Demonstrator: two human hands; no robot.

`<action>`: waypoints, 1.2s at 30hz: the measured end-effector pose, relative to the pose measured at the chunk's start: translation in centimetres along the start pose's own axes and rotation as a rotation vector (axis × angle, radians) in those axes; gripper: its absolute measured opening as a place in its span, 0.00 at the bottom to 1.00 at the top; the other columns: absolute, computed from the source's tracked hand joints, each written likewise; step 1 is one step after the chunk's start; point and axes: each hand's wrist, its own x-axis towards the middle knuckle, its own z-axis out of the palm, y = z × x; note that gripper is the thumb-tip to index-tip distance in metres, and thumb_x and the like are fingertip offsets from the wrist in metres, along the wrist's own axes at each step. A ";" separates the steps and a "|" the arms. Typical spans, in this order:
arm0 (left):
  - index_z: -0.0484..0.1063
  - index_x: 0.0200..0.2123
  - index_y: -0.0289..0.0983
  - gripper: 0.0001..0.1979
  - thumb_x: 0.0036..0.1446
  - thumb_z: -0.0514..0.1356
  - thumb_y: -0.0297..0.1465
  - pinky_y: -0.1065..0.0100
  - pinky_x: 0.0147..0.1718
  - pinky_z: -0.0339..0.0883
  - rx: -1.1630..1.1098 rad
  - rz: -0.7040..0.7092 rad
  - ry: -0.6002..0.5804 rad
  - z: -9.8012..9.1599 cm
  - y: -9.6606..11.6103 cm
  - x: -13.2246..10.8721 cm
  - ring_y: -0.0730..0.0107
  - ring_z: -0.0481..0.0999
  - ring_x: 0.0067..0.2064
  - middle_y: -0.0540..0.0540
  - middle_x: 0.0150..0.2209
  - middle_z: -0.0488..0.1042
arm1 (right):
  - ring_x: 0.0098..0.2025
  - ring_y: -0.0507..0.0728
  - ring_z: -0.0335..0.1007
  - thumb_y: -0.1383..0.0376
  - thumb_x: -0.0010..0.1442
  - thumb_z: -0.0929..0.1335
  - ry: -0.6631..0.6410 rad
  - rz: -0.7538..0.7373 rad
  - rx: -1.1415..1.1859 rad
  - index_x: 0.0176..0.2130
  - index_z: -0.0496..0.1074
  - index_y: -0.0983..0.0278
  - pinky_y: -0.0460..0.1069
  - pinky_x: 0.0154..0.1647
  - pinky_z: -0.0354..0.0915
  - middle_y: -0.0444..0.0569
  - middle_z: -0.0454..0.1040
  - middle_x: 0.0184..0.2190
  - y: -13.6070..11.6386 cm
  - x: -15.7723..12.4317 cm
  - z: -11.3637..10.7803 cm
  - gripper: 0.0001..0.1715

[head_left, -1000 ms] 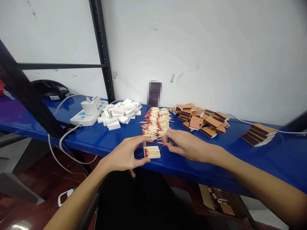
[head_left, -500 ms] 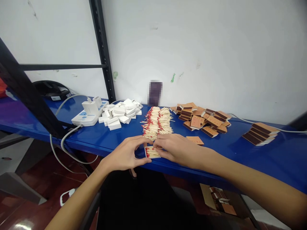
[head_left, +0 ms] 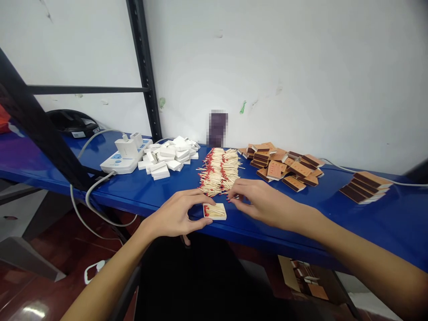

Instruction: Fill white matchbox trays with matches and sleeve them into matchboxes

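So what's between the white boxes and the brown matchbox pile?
The head view shows loose red-tipped matches heaped between the white boxes and the brown matchbox pile, with a blurred dark patch behind them.

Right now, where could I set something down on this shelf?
Bare blue shelf shows between the brown matchbox pile and the rightmost stack, and in front of that stack. Crowded mid-shelf: loose matches, left hand, right hand.

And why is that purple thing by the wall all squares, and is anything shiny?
In the head view, the purple patch is pixelated, so I can't tell what it is; in that view, bright glare shows on the red floor, bottom left, and the match pile looks fairly sharp.
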 end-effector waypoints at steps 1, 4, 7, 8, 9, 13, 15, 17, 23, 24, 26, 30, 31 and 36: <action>0.74 0.50 0.42 0.15 0.60 0.61 0.37 0.65 0.46 0.67 -0.001 0.003 -0.009 0.0 0.0 0.0 0.64 0.75 0.44 0.46 0.45 0.76 | 0.36 0.56 0.69 0.68 0.64 0.63 -0.043 0.042 -0.035 0.37 0.73 0.64 0.49 0.37 0.61 0.50 0.74 0.35 0.5 -0.2 0.0 0.08; 0.76 0.48 0.41 0.14 0.61 0.61 0.38 0.66 0.43 0.68 0.012 0.007 -0.023 0.0 0.0 -0.1 0.65 0.75 0.42 0.46 0.43 0.75 | 0.38 0.59 0.72 0.65 0.65 0.64 -0.149 0.133 -0.121 0.43 0.73 0.63 0.50 0.38 0.61 0.52 0.77 0.38 1.8 -0.7 0.3 0.10; 0.76 0.46 0.41 0.13 0.60 0.62 0.38 0.67 0.42 0.68 0.019 -0.002 -0.015 0.0 0.0 -0.1 0.66 0.75 0.41 0.47 0.42 0.74 | 0.44 0.60 0.73 0.63 0.66 0.63 -0.148 0.155 -0.145 0.50 0.72 0.60 0.51 0.41 0.62 0.53 0.77 0.44 2.5 -0.8 0.8 0.14; 0.76 0.46 0.41 0.13 0.59 0.62 0.38 0.67 0.42 0.68 0.021 -0.006 -0.012 0.0 0.0 -0.1 0.66 0.75 0.41 0.47 0.42 0.74 | 0.44 0.60 0.72 0.62 0.67 0.62 -0.145 0.156 -0.143 0.49 0.71 0.60 0.51 0.41 0.62 0.52 0.77 0.44 2.6 -0.7 0.9 0.14; 0.76 0.46 0.41 0.12 0.59 0.62 0.37 0.67 0.41 0.68 0.024 -0.010 -0.011 0.0 0.0 -0.1 0.66 0.75 0.41 0.47 0.42 0.74 | 0.43 0.60 0.72 0.62 0.67 0.61 -0.147 0.157 -0.137 0.48 0.72 0.60 0.50 0.40 0.61 0.52 0.77 0.43 2.6 -0.7 0.9 0.13; 0.75 0.45 0.39 0.13 0.58 0.63 0.37 0.67 0.42 0.67 0.047 -0.023 -0.021 0.0 0.1 0.0 0.64 0.75 0.43 0.46 0.42 0.75 | 0.34 0.56 0.70 0.61 0.68 0.61 -0.170 0.180 -0.071 0.37 0.70 0.61 0.48 0.34 0.58 0.48 0.75 0.33 2.7 -0.5 0.8 0.11; 0.75 0.46 0.40 0.13 0.59 0.62 0.37 0.66 0.44 0.67 0.042 -0.018 -0.023 0.0 0.1 0.0 0.64 0.74 0.44 0.46 0.43 0.74 | 0.32 0.54 0.67 0.60 0.67 0.62 -0.174 0.172 -0.029 0.35 0.68 0.61 0.47 0.32 0.57 0.47 0.73 0.31 2.8 -0.6 0.7 0.10; 0.74 0.50 0.41 0.15 0.61 0.61 0.37 0.66 0.45 0.67 0.027 0.005 -0.020 0.0 0.1 -0.1 0.64 0.74 0.45 0.46 0.45 0.74 | 0.32 0.54 0.66 0.61 0.66 0.62 -0.176 0.156 -0.005 0.35 0.66 0.61 0.47 0.31 0.56 0.47 0.72 0.32 2.9 -0.7 0.6 0.09; 0.75 0.51 0.44 0.14 0.64 0.57 0.37 0.65 0.47 0.66 0.024 0.044 -0.020 -0.1 0.1 -0.1 0.65 0.74 0.45 0.45 0.47 0.71 | 0.32 0.54 0.65 0.62 0.67 0.60 -0.205 0.194 -0.009 0.35 0.65 0.61 0.47 0.31 0.54 0.47 0.72 0.34 2.6 -0.8 0.9 0.09; 0.75 0.51 0.43 0.14 0.64 0.58 0.37 0.65 0.47 0.67 0.034 0.039 -0.017 -0.1 0.1 -0.1 0.65 0.74 0.45 0.45 0.47 0.71 | 0.32 0.54 0.65 0.62 0.67 0.60 -0.209 0.201 -0.010 0.35 0.65 0.61 0.47 0.31 0.54 0.47 0.71 0.33 2.5 -0.8 0.8 0.09; 0.75 0.51 0.43 0.15 0.63 0.58 0.37 0.65 0.46 0.67 0.055 0.030 -0.015 0.0 0.1 -0.1 0.65 0.74 0.44 0.45 0.46 0.72 | 0.32 0.54 0.64 0.61 0.67 0.60 -0.206 0.203 -0.005 0.36 0.66 0.61 0.47 0.31 0.54 0.47 0.71 0.33 2.3 -0.9 0.7 0.09; 0.71 0.55 0.42 0.20 0.60 0.60 0.37 0.63 0.49 0.68 0.089 0.011 0.001 0.2 0.0 -0.1 0.61 0.74 0.49 0.45 0.48 0.74 | 0.30 0.53 0.63 0.61 0.67 0.61 -0.168 0.173 0.046 0.36 0.66 0.62 0.47 0.29 0.52 0.46 0.71 0.31 1.3 -0.9 0.1 0.10; 0.69 0.56 0.42 0.21 0.60 0.61 0.38 0.62 0.50 0.67 0.093 0.004 0.010 0.3 0.0 -0.1 0.60 0.74 0.49 0.45 0.49 0.75 | 0.30 0.53 0.63 0.61 0.66 0.61 -0.164 0.148 0.063 0.36 0.66 0.62 0.47 0.29 0.52 0.46 0.71 0.31 0.9 -0.8 0.0 0.10; 0.66 0.57 0.42 0.25 0.58 0.63 0.39 0.62 0.49 0.68 0.080 -0.003 0.041 0.4 -0.1 -0.1 0.62 0.75 0.44 0.45 0.47 0.76 | 0.31 0.53 0.64 0.62 0.66 0.62 -0.136 -0.002 0.119 0.37 0.66 0.62 0.48 0.32 0.54 0.46 0.72 0.33 -0.7 0.2 0.3 0.07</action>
